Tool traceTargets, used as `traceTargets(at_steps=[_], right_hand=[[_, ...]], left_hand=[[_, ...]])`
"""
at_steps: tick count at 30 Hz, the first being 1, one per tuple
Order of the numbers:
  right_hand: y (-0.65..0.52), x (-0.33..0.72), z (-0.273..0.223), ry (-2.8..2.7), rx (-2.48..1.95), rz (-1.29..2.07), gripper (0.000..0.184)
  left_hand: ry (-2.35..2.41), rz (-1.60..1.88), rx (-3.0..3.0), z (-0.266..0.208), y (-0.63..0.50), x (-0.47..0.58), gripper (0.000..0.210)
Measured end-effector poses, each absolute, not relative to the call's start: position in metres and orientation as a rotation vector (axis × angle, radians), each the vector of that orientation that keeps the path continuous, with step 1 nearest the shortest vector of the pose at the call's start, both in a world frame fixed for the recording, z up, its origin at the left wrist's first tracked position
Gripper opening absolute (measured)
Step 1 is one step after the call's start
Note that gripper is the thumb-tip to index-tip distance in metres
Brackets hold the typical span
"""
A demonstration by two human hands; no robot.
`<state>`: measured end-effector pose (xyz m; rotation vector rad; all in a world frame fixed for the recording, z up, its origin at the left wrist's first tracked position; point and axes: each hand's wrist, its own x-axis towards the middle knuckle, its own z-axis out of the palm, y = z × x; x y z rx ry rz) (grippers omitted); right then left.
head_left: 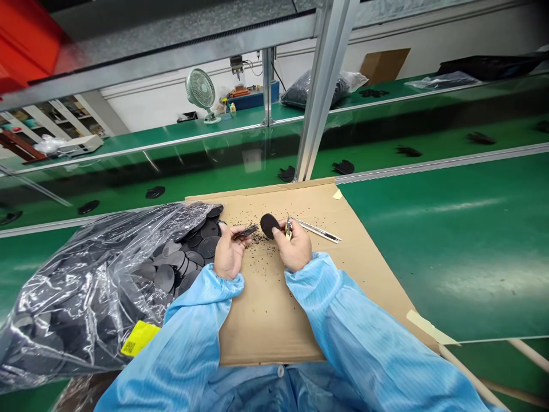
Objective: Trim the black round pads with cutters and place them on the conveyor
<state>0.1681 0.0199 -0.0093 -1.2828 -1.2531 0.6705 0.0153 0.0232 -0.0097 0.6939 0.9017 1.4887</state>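
Trimming seems in hand: a black disc (268, 225) and metal tool (289, 229) are clamped by the right hand (295, 247), dark piece (246, 231) by the left hand (229, 256); next, careful alignment is needed.

Head-worn view, forward-down, seemingly tilted

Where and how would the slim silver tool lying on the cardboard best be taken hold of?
Probably mid-length, pinched across its narrow width, with the grip coming from above and the right. The slim silver tool is long and lies flat on the cardboard; its left end is close by the right hand, while its right end lies free.
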Motion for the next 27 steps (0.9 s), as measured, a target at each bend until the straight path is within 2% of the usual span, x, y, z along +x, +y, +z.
traceTargets(at_steps=[3, 7, 9, 18, 22, 27], right_hand=[[0.019, 0.167, -0.007, -1.244, -1.274, 0.645, 0.015], [0.017, 0.167, -0.005, -1.247, -1.264, 0.622, 0.014], [0.017, 0.167, -0.005, -1.243, -1.261, 0.614, 0.015], [0.015, 0.166, -0.002, -1.25, -1.204, 0.63, 0.014], [0.018, 0.166, -0.006, -1.305, -1.141, 0.797, 0.019], [0.019, 0.167, -0.01, -1.361, -1.218, 0.737, 0.02]], left_hand=[[0.974, 1.513, 0.795, -0.013, 0.023, 0.015, 0.039], [1.042, 1.559, 0.966, -0.019, 0.023, 0.016, 0.063], [1.038, 1.546, 0.96, -0.02, 0.024, 0.016, 0.068], [1.044, 1.413, 0.8, -0.017, 0.023, 0.017, 0.044], [0.975, 1.329, 0.802, -0.015, 0.019, 0.021, 0.041], [0.959, 1.347, 1.032, -0.018, 0.018, 0.019, 0.05]])
